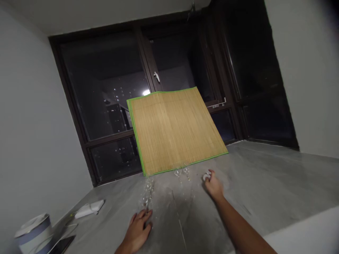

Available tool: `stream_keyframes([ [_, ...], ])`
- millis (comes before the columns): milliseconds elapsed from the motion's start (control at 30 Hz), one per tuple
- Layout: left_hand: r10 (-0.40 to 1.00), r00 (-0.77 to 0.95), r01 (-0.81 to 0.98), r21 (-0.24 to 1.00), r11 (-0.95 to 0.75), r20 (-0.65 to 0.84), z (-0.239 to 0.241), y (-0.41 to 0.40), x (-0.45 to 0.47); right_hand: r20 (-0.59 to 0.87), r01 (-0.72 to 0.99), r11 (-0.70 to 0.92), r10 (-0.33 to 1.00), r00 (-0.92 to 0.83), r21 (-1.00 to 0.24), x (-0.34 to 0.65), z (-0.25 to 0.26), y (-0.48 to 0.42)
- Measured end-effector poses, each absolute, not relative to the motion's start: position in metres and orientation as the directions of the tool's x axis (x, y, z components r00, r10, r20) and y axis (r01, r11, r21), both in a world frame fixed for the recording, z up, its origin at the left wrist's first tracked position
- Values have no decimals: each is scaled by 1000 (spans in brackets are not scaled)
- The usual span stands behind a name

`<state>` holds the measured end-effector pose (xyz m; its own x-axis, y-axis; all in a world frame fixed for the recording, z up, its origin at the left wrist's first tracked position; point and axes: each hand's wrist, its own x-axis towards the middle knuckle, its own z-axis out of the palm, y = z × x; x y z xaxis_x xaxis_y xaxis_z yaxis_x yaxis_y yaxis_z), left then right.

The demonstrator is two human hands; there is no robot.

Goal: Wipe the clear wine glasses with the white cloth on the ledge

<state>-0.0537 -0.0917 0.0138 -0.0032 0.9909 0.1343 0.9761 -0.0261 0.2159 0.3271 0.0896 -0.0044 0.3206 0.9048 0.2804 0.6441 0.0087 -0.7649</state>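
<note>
Right hand (215, 187) reaches out over the grey stone-look ledge (265, 176), thumb and fingers closed in a narrow pinch on a small white rounded object (206, 175), probably because something that little only needs fingertips; it sits right of the clear pieces, near the panel's lower edge. Left hand (138, 227) lies low on the ledge, palm down, fingers loosely spread, no grip seen; its fingertips end just beside a row of small clear, shiny pieces (148, 192), glass or plastic, too blurred to say, and whether they touch can't be told. That row runs from the fingers toward the panel's left bottom corner, perhaps lined up to keep pieces within reach. Two clear bulb-shaped pieces (182, 173) are at the panel's bottom edge, between the hands. The tan woven bamboo-look panel with green edging (177, 130) stands on the ledge before the dark-framed window (103, 88), apparently leaned back on it for support; doubled edging at left suggests it's folded. Off left, a white-and-blue lidded tub (34, 234) and a white slab-like item with a cord (90, 209), apparently set aside from the hands' area.
</note>
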Motion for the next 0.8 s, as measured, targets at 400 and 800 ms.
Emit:
stream_keyframes([
  [400, 986, -78, 975, 219, 44, 149, 5, -70, -45, 274, 665, 10, 916, 294, -747, 328, -9, 94],
  [800, 866, -85, 971, 234, -38, 493, 0, -112, -41, 285, 656, 36, 918, 277, -754, 330, -14, 99],
])
